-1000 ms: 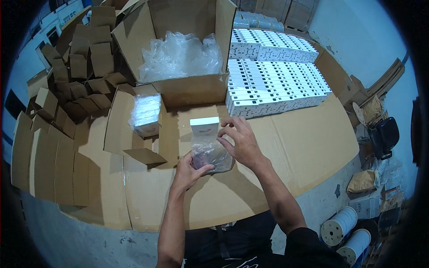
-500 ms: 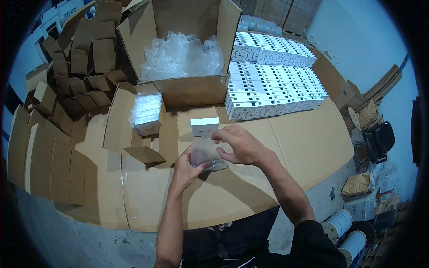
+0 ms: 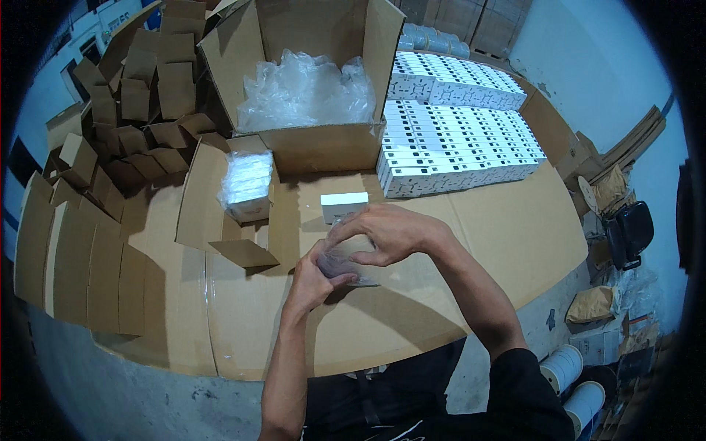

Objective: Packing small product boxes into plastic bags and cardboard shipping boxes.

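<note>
"What has changed?"

"The right hand (image 3: 388,232), beside the white box (image 3: 344,208) a second ago, now reaches across in front of that box, over the clear bag (image 3: 334,266). Both hands work the bag together."

"And the grip?"

"In front of the white box, the left hand (image 3: 310,279) clamps the bag's left side. The right's fingers curl over its upper part; whether they pinch the film, I cannot tell."
</note>
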Available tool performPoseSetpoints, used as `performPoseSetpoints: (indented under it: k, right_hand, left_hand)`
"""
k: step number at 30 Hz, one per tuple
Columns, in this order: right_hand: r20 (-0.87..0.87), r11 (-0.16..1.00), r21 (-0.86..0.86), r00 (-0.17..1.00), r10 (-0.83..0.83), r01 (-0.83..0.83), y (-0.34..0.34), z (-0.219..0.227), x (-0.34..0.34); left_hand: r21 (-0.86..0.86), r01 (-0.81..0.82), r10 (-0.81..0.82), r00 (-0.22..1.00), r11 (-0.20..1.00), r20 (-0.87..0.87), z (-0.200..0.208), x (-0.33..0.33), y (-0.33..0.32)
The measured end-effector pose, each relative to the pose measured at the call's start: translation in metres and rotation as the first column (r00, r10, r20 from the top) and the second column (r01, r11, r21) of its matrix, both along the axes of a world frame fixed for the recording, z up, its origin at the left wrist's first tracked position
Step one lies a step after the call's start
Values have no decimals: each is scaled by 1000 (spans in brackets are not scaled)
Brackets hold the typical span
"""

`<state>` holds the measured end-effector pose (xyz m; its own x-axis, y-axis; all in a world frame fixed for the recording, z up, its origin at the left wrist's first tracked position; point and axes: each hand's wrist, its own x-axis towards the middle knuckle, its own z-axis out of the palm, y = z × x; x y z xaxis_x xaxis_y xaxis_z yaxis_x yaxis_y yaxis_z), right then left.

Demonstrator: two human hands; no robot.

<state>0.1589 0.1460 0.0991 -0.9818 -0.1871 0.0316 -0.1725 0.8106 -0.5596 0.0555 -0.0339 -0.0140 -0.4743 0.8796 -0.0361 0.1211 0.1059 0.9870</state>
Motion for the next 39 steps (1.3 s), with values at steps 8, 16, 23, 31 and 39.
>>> performPoseSetpoints:
  k: [8,16,23,31,39]
  right_hand:
    - [-319,907,-323,871,-373,270,7,-6,13]
    - [-250,541,-683,540,-804,490,20,-115,15]
    - [-176,482,-759,576,-799,437,18,-129,1]
    - [-288,566,-695,550,-784,444,19,-128,0]
    - [-260,333,-931,369,-892,151,17,-110,5]
  left_hand:
    - [-38,-41,39,997,998,-59,-5,-7,-2]
    - [53,-77,78,997,996,-6,-11,-5,-1]
    - [31,-108,109,993,994,-45,-13,-9,4]
    - [14,-86,87,995,996,-58,-9,-11,6]
    - [-15,-50,50,999,999,-16,-6,-11,5]
